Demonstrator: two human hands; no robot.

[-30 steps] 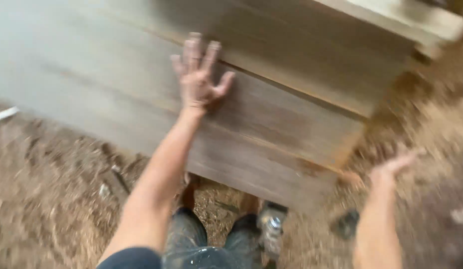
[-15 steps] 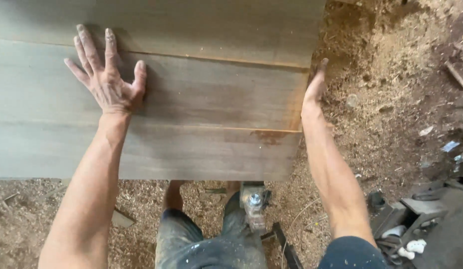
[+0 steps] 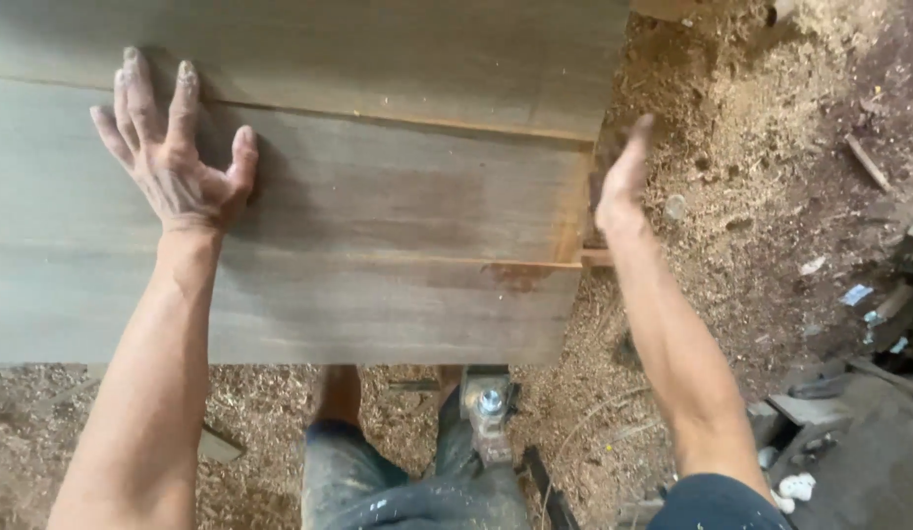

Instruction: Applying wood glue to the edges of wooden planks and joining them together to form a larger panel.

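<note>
Here, the left hand [image 3: 177,172] is laid flat on the stacked boards [image 3: 378,196], its fingers spread wide and released, with nothing grasped; the fingertips point toward eleven o'clock. The boards are seen filling the upper part of the view, from nine o'clock across to about two o'clock, three broad grey-brown planks overlapped like steps, their cut ends lined up on the right. Below them, at six o'clock, a small metal tool [image 3: 488,417] is seen by the person's knees, against dusty trousers. At about one o'clock the right hand [image 3: 621,177] is pressed edge-on against the ends of the boards, fingers held straight and together, open, with nothing gripped. Sawdust [image 3: 751,147] is spread over the ground to the right, and scraps of wood and small white bits [image 3: 795,488] are scattered toward four o'clock.
</note>
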